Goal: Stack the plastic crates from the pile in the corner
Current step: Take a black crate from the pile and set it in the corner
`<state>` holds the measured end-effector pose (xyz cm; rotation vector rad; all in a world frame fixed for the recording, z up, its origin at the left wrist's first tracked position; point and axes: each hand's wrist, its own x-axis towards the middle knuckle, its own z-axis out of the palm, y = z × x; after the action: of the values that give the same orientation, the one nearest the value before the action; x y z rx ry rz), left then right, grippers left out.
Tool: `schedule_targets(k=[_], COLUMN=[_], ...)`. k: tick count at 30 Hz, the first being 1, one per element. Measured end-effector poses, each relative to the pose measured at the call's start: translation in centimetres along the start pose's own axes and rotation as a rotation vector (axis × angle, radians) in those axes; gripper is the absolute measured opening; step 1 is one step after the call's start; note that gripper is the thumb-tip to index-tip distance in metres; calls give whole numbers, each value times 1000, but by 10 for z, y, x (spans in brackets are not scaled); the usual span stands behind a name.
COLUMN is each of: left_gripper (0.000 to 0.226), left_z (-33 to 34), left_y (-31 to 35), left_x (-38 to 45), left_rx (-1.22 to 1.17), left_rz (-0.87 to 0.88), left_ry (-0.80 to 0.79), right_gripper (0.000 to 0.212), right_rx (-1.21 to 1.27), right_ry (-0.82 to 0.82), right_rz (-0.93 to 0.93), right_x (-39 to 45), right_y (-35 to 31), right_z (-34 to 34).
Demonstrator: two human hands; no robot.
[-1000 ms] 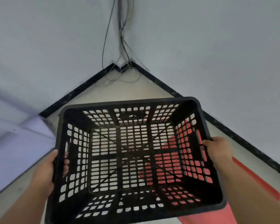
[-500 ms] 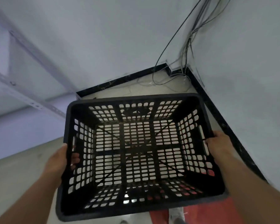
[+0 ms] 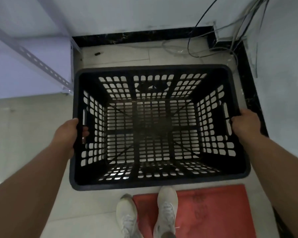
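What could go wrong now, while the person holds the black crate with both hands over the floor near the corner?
1. The black crate hides the floor under it, so the person may set it down on something unseen.
2. Loose cables lie on the floor just beyond it; a crate edge could land on them.
3. One shoe stands on the red mat, the other shoe beside its edge, which might cause a trip.
The left hand and right hand grip opposite sides.

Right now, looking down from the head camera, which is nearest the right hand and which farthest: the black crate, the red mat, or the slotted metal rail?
1. Black crate: held in the right hand.
2. Red mat: on the floor below, by the feet.
3. Slotted metal rail: far left, against the wall.
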<state>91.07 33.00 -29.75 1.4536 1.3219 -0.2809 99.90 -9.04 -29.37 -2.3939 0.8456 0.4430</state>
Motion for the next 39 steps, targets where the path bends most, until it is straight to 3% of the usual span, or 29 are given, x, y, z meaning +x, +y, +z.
schedule_targets(k=[4, 9, 15, 18, 22, 26, 29, 32, 39], left_gripper=[34, 40, 36, 36, 38, 49, 46, 43, 40], left_z=[18, 26, 37, 35, 32, 33, 33, 26, -10], left_y=[-15, -31, -40, -43, -40, -32, -28, -25, -33], left_x=[20, 20, 13, 24, 19, -9, -42, -79, -171], left_rx=[109, 272, -77, -122, 7, 214, 153, 114, 117], left_rz=[23, 117, 90, 62, 89, 208, 293, 190, 102], left_ry=[31, 129, 287, 330, 286, 357, 220, 37, -84], right_gripper=[37, 38, 39, 37, 34, 35, 43, 46, 40], right_rx=[-7, 22, 156, 161, 30, -102, -80, -70, 50], right_ry=[-17, -9, 80, 119, 104, 211, 140, 35, -79], right_rz=[-19, -58, 81, 109, 57, -95, -140, -119, -42], right_x=[18, 17, 16, 19, 13, -18, -51, -90, -196], right_y=[8, 15, 22, 23, 17, -2, -9, -12, -8], right_z=[21, 35, 46, 51, 45, 42, 42, 31, -5])
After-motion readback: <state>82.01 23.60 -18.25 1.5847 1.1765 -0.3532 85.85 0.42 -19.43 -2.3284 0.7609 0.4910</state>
